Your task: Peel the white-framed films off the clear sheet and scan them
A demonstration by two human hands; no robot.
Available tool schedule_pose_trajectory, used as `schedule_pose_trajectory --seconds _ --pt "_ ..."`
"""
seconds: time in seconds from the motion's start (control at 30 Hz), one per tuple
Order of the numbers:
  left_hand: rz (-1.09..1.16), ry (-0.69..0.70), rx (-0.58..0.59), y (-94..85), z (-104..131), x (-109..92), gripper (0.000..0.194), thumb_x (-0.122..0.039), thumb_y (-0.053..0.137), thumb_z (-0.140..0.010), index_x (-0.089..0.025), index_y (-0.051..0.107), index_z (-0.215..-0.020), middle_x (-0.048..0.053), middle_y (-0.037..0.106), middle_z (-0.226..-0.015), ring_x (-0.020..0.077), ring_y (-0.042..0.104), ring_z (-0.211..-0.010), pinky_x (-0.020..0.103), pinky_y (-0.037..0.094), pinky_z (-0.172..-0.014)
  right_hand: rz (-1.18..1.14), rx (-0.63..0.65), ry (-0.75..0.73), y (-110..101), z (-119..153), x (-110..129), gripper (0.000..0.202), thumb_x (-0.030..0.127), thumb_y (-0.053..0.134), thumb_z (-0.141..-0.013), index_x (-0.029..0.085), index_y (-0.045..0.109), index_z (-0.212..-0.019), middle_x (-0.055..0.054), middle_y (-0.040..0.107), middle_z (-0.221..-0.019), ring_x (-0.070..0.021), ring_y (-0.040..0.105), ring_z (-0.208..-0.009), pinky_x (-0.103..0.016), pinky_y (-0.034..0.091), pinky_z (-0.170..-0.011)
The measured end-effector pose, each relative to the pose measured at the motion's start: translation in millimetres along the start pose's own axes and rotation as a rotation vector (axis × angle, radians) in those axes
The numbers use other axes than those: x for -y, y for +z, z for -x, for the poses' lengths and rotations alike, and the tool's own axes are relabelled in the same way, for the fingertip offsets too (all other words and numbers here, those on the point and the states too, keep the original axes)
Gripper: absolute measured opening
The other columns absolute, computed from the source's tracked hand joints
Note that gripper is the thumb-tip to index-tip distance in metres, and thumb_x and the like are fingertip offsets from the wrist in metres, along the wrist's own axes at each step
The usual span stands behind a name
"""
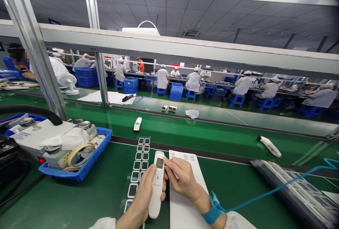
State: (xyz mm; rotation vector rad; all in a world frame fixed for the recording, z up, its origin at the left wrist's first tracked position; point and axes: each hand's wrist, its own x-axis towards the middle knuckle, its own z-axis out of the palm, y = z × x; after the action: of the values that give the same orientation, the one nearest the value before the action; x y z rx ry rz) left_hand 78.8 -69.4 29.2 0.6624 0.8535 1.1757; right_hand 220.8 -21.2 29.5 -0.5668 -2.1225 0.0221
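A white handheld thermometer (156, 190) with a small grey screen stands tilted upward in my left hand (143, 195), whose fingers wrap round its body. Thumb and forefinger of my right hand (182, 177) are pinched together at the upper right edge of the screen; anything between them is too small to make out. A blue wrist strap (212, 212) with a cord circles my right wrist. To the left of the thermometer lies a transparent sheet of white-edged frames (137, 165), partly behind my left hand. Under my right hand is a white paper sheet (182, 206).
A blue tray (79, 175) with cans and tape stands left. On the green belt (201, 133) lie thermometers, one (137, 124) ahead and another (269, 146) right. A stack of strip-like parts (299, 190) sits right, crossed by the blue cord (278, 188). Co-workers sit beyond.
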Motion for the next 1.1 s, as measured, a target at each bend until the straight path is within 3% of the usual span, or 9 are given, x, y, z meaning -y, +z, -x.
schedule_pose_trajectory --seconds 0.1,0.2,0.27,0.53,0.7,0.87,1.1 --pt "0.007 0.001 0.037 -0.9 0 1 0.046 -0.06 0.051 -0.08 -0.014 0.053 -0.079 0.0 0.054 -0.058 0.0084 0.046 -0.041 0.021 0.035 -0.043 -0.239 -0.075 0.213 2 -2 4 0.025 0.014 0.046 -0.092 0.019 0.055 -0.115 -0.003 0.055 -0.074 -0.0177 0.051 -0.064 -0.029 0.04 -0.056" --pt "-0.083 0.05 0.059 -2.2 0 2 0.039 -0.054 0.054 -0.081 -0.016 0.052 -0.087 -0.001 0.054 -0.063 0.008 0.046 -0.045 0.021 0.037 -0.045 -0.416 -0.146 0.467 4 -5 8 0.009 0.022 0.051 -0.091 0.019 0.059 -0.091 -0.003 0.056 -0.078 -0.0159 0.053 -0.064 -0.027 0.043 -0.057" --pt "-0.2 0.109 0.057 -3.4 -1 2 0.036 -0.052 0.056 -0.081 -0.017 0.05 -0.089 -0.003 0.051 -0.063 0.0075 0.045 -0.045 0.021 0.037 -0.046 -0.518 -0.148 0.592 5 -8 11 0.013 0.027 0.054 -0.09 0.019 0.058 -0.082 -0.001 0.056 -0.075 -0.0137 0.052 -0.059 -0.025 0.042 -0.053" --pt "-0.688 0.328 -0.038 -8.8 2 0 0.042 -0.053 0.038 -0.089 -0.019 0.044 -0.113 -0.003 0.048 -0.064 0.0132 0.047 -0.052 0.025 0.04 -0.054 -0.741 -0.196 0.899 9 -21 22 0.03 0.044 0.07 -0.077 0.015 0.061 -0.075 0.0 0.055 -0.058 -0.0125 0.051 -0.051 -0.021 0.04 -0.046" --pt "-0.781 0.411 -0.081 -10.7 3 0 0.046 -0.051 0.037 -0.09 -0.019 0.043 -0.121 0.007 0.06 -0.082 0.0214 0.059 -0.074 0.03 0.045 -0.066 -0.757 -0.236 0.976 8 -23 27 0.035 0.046 0.075 -0.07 0.014 0.062 -0.074 -0.001 0.058 -0.062 -0.0125 0.05 -0.053 -0.022 0.04 -0.048" --pt "-0.844 0.45 -0.074 -10.4 2 0 0.044 -0.049 0.032 -0.091 -0.02 0.039 -0.124 0.014 0.058 -0.11 0.0255 0.056 -0.1 0.037 0.044 -0.083 -0.76 -0.234 0.998 8 -23 28 0.034 0.044 0.075 -0.069 0.013 0.062 -0.073 -0.001 0.059 -0.064 -0.0123 0.05 -0.055 -0.022 0.039 -0.05" --pt "-0.832 0.447 -0.145 -9.6 0 5 0.044 -0.046 0.035 -0.091 -0.02 0.039 -0.126 0.014 0.057 -0.117 0.0265 0.055 -0.105 0.036 0.041 -0.086 -0.799 -0.245 1.025 10 -23 24 0.033 0.042 0.078 -0.065 0.014 0.062 -0.072 -0.001 0.06 -0.065 -0.0128 0.052 -0.055 -0.024 0.041 -0.052"
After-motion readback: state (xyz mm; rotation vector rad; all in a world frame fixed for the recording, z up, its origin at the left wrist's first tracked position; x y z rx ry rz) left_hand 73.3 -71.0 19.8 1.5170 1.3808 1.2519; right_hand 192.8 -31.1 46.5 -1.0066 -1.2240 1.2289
